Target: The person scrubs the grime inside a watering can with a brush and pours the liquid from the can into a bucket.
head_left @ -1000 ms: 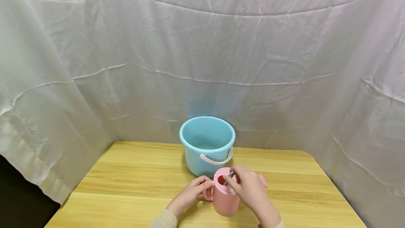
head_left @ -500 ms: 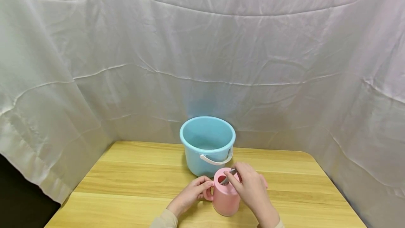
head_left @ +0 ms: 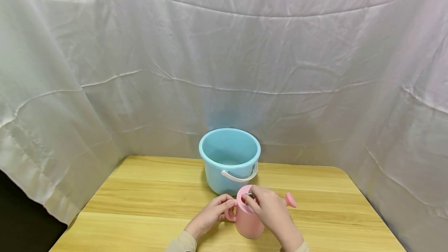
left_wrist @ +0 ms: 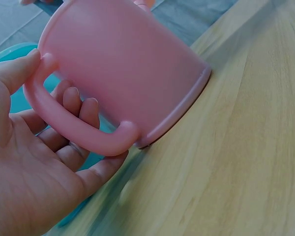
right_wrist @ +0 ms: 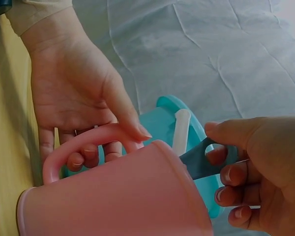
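A pink watering can stands upright on the table, with an opening in its top and its rose-headed spout to the right. My left hand holds the can's loop handle, thumb at the upper end and fingers curled through it. Above the can's top, my right hand pinches a grey tool by an end with a hole in it. The tool's other end goes down into the can and is hidden, so its kind cannot be told.
A light blue bucket with a white handle stands just behind the can. Wood-grain table stretches out on both sides. Pale curtains hang behind and at the sides.
My right hand has shifted a little to the left and turned, and the grey tool now shows less above the opening. More of the spout shows. The left hand and the can have stayed put.
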